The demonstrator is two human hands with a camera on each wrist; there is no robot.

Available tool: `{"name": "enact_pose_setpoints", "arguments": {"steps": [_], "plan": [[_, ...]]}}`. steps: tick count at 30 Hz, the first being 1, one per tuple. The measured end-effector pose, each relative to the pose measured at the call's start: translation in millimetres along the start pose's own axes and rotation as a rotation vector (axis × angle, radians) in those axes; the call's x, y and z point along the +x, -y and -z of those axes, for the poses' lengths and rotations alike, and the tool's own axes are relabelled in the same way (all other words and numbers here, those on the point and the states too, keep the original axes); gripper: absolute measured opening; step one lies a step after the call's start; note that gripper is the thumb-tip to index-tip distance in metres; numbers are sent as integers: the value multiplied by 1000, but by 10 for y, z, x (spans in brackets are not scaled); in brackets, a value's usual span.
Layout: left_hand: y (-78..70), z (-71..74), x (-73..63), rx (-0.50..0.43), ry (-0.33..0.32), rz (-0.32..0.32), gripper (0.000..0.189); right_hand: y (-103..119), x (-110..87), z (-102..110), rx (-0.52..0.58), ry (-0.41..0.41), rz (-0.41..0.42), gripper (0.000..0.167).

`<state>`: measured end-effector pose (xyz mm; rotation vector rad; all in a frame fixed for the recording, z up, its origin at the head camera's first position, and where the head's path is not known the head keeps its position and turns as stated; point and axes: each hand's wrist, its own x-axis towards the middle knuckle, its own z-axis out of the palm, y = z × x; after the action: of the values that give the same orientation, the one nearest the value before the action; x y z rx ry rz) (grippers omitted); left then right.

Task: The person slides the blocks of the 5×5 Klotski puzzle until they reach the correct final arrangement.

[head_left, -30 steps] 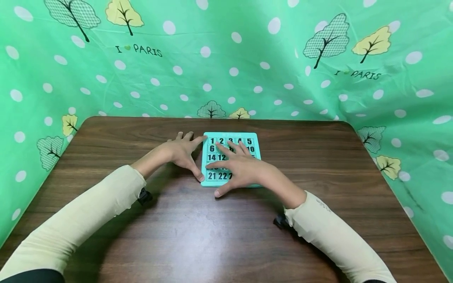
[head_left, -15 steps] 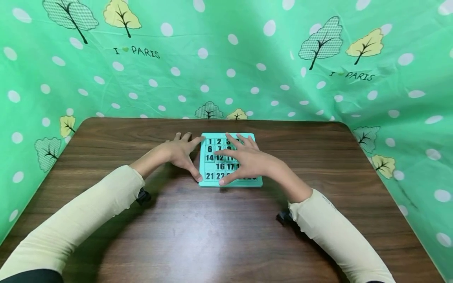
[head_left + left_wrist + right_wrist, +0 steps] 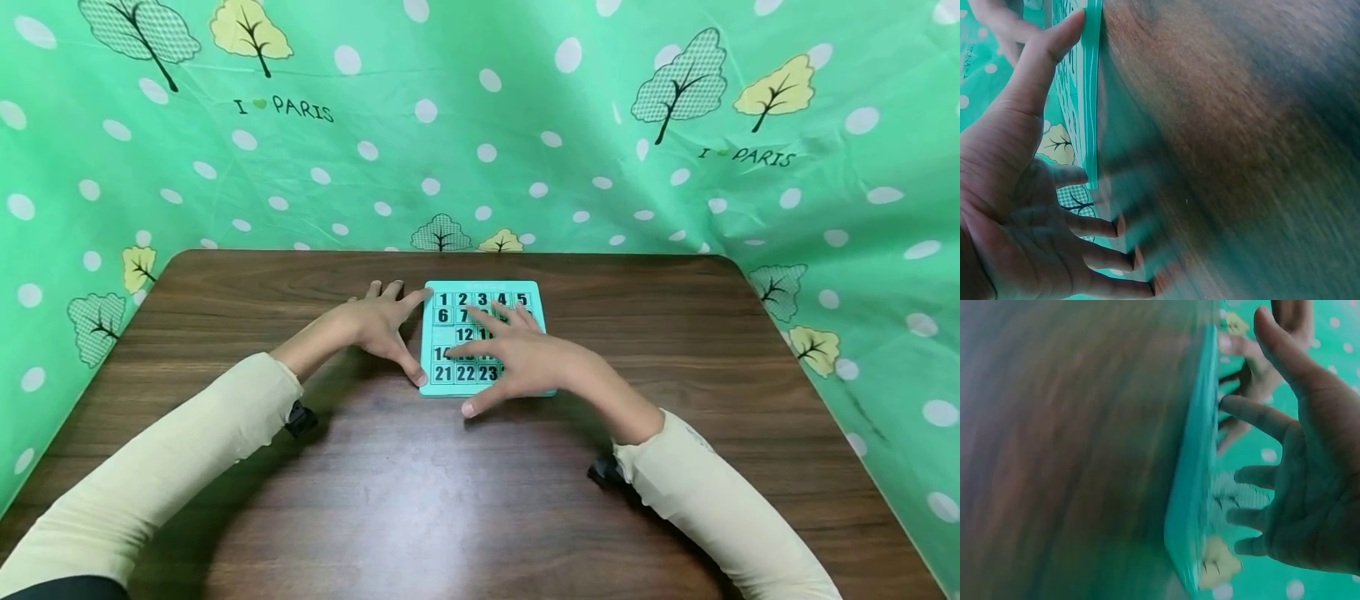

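A turquoise number slide puzzle [image 3: 429, 367] lies flat at the far middle of the table, with black numbers on its tiles. My left hand [image 3: 375, 325] is spread along its left side; the thumb rests at the near-left corner and the index finger at the far-left corner. Over the board reaches my right hand [image 3: 528, 358], fingers extended, its index fingertip on or just above the tile marked 14 [image 3: 440, 354]. A gap shows in the left column, third row. Several tiles at the right are hidden under this hand. In the right wrist view the puzzle [image 3: 1194, 469] appears edge-on and blurred.
The dark wood table [image 3: 375, 500] extends around the puzzle on all sides. A green dotted cloth [image 3: 480, 125] with tree prints hangs behind it and at both sides. Cream sleeves [image 3: 210, 425] cover both forearms, with a black device [image 3: 302, 418] at the left wrist.
Tile 14 has slid from the third row to the fourth in the left column, so the gap has shifted up. My right index finger moved nearer to me; the left hand stays put.
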<state>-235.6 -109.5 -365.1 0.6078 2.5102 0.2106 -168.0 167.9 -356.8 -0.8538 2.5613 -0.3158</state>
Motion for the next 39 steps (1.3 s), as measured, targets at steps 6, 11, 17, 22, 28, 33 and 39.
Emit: {"name": "enact_pose_setpoints", "arguments": {"steps": [6, 11, 17, 22, 28, 33, 39], "plan": [[12, 7, -11, -5, -1, -6, 156, -229, -135, 76, 7, -68, -100, 85], [25, 2, -9, -8, 7, -2, 156, -176, -21, 47, 3, -45, -74, 90], [34, -14, 17, 0, -2, 2, 156, -105, -25, 84, 7, -32, -40, 83], [28, -8, 11, 5, 4, -3, 156, -179, -175, 120, 13, -1, -69, 78], [25, 13, 8, 17, 9, -1, 155, -213, -99, 128, -22, -33, -124, 82], [65, -22, 72, 22, 3, -2, 160, -12, 6, 84, -35, -8, -34, 84], [125, -60, 137, 35, -3, 6, 168, 110, 20, 23, -21, 56, 1, 84]]}}
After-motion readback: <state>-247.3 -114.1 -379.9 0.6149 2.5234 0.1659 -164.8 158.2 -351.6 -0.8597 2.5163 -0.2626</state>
